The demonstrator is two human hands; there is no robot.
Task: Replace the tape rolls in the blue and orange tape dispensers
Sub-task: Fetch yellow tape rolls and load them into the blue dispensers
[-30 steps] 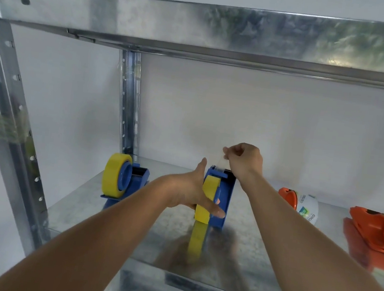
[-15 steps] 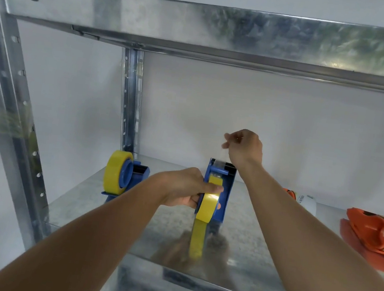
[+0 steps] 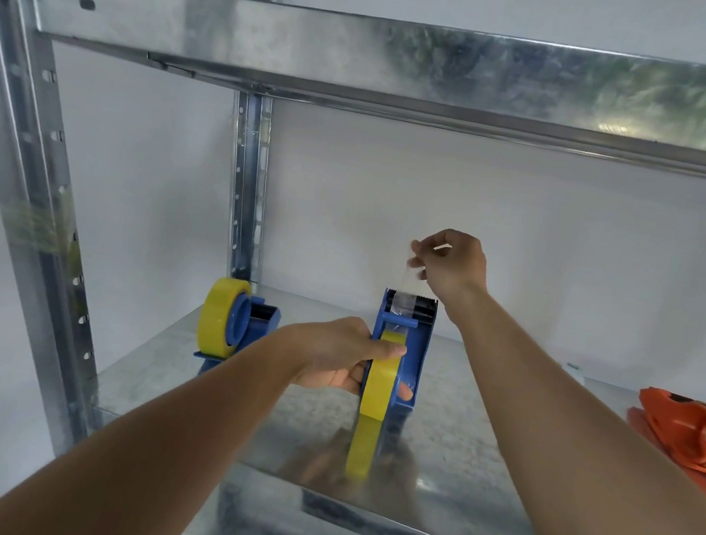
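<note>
Galvanised shelf (image 3: 177, 361) carried the blue dispenser (image 3: 414, 347), steadied by the left hand (image 3: 344, 356) — grip closed on its yellow roll (image 3: 381, 383). Directly above the cutter, the tape end (image 3: 408, 274) was pinched by the right hand (image 3: 450, 262), strip running vertically.

Around the upright blue plastic tape dispenser (image 3: 402, 354), bare shelf lies rightward; a second blue dispenser (image 3: 240, 328) blocks its left, seemingly apart.

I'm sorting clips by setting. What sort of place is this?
Probably a storeroom or packing area: a galvanised metal shelf rack against a plain white wall, holding blue tape dispensers and an orange tape dispenser.
</note>
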